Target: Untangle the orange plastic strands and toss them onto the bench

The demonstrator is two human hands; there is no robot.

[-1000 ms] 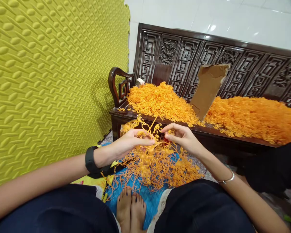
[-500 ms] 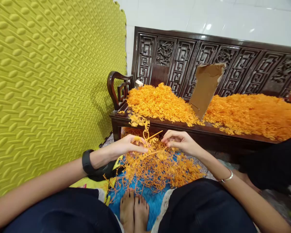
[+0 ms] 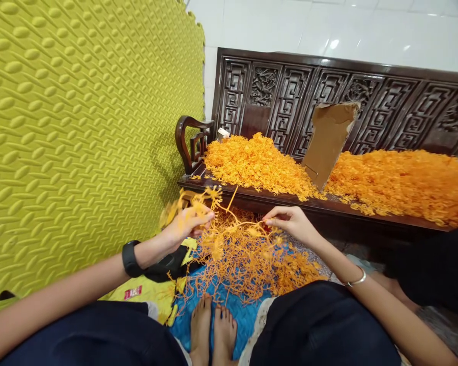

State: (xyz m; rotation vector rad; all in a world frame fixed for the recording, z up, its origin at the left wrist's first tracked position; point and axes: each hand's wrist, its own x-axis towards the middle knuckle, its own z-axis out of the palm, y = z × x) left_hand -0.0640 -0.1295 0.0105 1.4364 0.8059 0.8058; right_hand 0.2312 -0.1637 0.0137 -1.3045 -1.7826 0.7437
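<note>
My left hand (image 3: pixel 189 223) is closed around several orange plastic pieces with flower-like, many-fingered ends; motion blurs them. A thin branching orange plastic sprue (image 3: pixel 234 219) stretches from these pieces to my right hand (image 3: pixel 292 222), whose thumb and forefinger pinch its far end. One straight stub of the sprue points up toward the bench. Below both hands lies a tangled heap of orange sprues (image 3: pixel 244 269) on a blue sheet (image 3: pixel 181 323), in front of my bare feet.
A dark carved wooden bench (image 3: pixel 252 192) stands ahead, bearing a left pile of orange pieces (image 3: pixel 255 165) and a right pile (image 3: pixel 397 183). A cardboard sheet (image 3: pixel 326 142) stands between them. Yellow foam matting (image 3: pixel 99 127) rises at my left. Dark clothing of another person (image 3: pixel 435 259) shows at right.
My left hand has moved left with the orange pieces, away from my right hand. My right hand now pinches the sprue's end, and the sprue spans the wider gap. The view has shifted slightly.
</note>
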